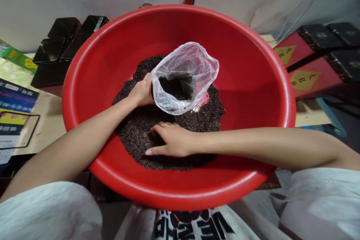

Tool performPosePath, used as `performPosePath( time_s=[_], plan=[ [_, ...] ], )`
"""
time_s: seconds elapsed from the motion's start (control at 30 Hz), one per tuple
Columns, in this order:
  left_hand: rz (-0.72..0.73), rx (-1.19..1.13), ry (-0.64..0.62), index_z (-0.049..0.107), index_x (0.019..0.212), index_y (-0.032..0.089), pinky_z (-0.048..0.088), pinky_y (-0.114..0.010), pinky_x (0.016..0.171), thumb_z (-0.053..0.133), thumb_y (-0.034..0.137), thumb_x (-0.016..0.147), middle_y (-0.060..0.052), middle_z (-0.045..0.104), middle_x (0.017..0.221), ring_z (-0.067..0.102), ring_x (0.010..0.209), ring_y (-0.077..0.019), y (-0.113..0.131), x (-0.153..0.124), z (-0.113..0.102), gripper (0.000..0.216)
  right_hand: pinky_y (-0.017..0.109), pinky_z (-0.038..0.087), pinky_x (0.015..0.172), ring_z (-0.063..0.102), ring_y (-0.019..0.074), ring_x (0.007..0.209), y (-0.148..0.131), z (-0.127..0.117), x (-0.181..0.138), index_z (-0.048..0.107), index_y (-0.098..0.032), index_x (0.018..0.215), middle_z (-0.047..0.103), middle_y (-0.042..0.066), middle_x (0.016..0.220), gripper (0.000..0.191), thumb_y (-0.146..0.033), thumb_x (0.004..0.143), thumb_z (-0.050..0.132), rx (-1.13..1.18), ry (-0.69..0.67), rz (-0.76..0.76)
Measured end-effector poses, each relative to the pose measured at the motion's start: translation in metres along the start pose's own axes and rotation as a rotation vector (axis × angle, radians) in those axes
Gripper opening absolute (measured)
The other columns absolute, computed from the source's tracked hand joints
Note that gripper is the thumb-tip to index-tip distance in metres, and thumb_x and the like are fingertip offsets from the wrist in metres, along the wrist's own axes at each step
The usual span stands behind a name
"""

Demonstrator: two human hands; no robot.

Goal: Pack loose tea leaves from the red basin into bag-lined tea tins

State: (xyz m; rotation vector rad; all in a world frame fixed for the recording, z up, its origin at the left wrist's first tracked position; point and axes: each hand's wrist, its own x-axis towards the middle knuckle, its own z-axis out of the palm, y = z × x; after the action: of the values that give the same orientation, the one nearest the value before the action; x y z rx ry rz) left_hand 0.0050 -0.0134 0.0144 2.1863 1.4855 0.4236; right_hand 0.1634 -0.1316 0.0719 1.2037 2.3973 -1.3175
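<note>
A big red plastic basin (247, 56) sits in front of me with a heap of dark loose tea leaves (135, 135) in its bottom. A clear plastic bag (194, 63) stands open on the heap, with some leaves inside it. My left hand (142, 92) grips the bag's left rim, fingers closed on the plastic. My right hand (171, 140) lies on the leaves just in front of the bag, fingers curled down into the heap like a scoop.
Black empty boxes (64, 41) stand behind the basin at the left. Red and black gift boxes (315, 63) are stacked at the right. Printed cards (15, 99) lie on the table at the far left. A white wall is close behind.
</note>
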Motion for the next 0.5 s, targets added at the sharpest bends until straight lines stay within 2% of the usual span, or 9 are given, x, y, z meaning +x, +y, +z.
performPosePath(
  time_s=[0.07, 0.1, 0.17, 0.27, 0.33, 0.5],
  plan=[
    [0.011, 0.054, -0.006, 0.043, 0.125, 0.014, 0.049, -0.045, 0.084, 0.072, 0.048, 0.058, -0.016, 0.058, 0.118, 0.063, 0.104, -0.0401, 0.003, -0.001, -0.003, 0.081, 0.056, 0.027, 0.112, 0.035, 0.0428, 0.136, 0.023, 0.014, 0.025, 0.040, -0.003, 0.142, 0.038, 0.027, 0.146, 0.086, -0.064, 0.082, 0.055, -0.117, 0.042, 0.163],
    [0.017, 0.066, -0.013, 0.042, 0.126, 0.013, 0.049, -0.044, 0.084, 0.072, 0.048, 0.058, -0.016, 0.058, 0.119, 0.063, 0.103, -0.0401, 0.004, -0.001, -0.004, 0.083, 0.059, 0.019, 0.115, 0.027, 0.0440, 0.141, 0.036, 0.017, 0.036, 0.033, -0.002, 0.146, 0.030, 0.028, 0.151, 0.093, -0.065, 0.081, 0.055, -0.135, 0.065, 0.243],
    [0.024, 0.070, -0.016, 0.040, 0.128, 0.012, 0.050, -0.043, 0.084, 0.074, 0.047, 0.057, -0.016, 0.059, 0.116, 0.063, 0.103, -0.0399, 0.003, -0.001, -0.004, 0.087, 0.056, 0.012, 0.118, 0.021, 0.0413, 0.144, 0.063, 0.019, 0.053, 0.026, -0.003, 0.149, 0.028, 0.025, 0.153, 0.097, -0.064, 0.080, 0.057, -0.096, 0.126, 0.330],
    [0.031, 0.026, 0.001, 0.043, 0.127, 0.016, 0.051, -0.042, 0.082, 0.077, 0.042, 0.054, -0.013, 0.063, 0.108, 0.064, 0.102, -0.0399, -0.002, 0.001, -0.002, 0.084, 0.042, 0.014, 0.122, 0.022, 0.0290, 0.146, 0.095, 0.018, 0.067, 0.032, -0.012, 0.148, 0.035, 0.014, 0.153, 0.078, -0.053, 0.086, 0.056, 0.024, 0.253, 0.204],
    [0.032, -0.006, 0.003, 0.047, 0.124, 0.018, 0.051, -0.042, 0.081, 0.077, 0.040, 0.055, -0.012, 0.064, 0.104, 0.064, 0.101, -0.0401, -0.005, 0.003, 0.001, 0.079, 0.036, 0.015, 0.122, 0.024, 0.0234, 0.146, 0.105, 0.020, 0.070, 0.034, -0.017, 0.147, 0.038, 0.009, 0.152, 0.071, -0.050, 0.088, 0.054, 0.116, 0.280, 0.096],
    [0.029, 0.000, -0.006, 0.045, 0.128, 0.019, 0.050, -0.045, 0.083, 0.079, 0.040, 0.056, -0.012, 0.064, 0.103, 0.064, 0.102, -0.0420, -0.007, 0.004, 0.002, 0.083, 0.035, 0.019, 0.121, 0.028, 0.0217, 0.144, 0.101, 0.028, 0.070, 0.033, -0.017, 0.148, 0.036, 0.008, 0.153, 0.086, -0.053, 0.078, 0.065, 0.339, 0.206, -0.030]
  ],
)
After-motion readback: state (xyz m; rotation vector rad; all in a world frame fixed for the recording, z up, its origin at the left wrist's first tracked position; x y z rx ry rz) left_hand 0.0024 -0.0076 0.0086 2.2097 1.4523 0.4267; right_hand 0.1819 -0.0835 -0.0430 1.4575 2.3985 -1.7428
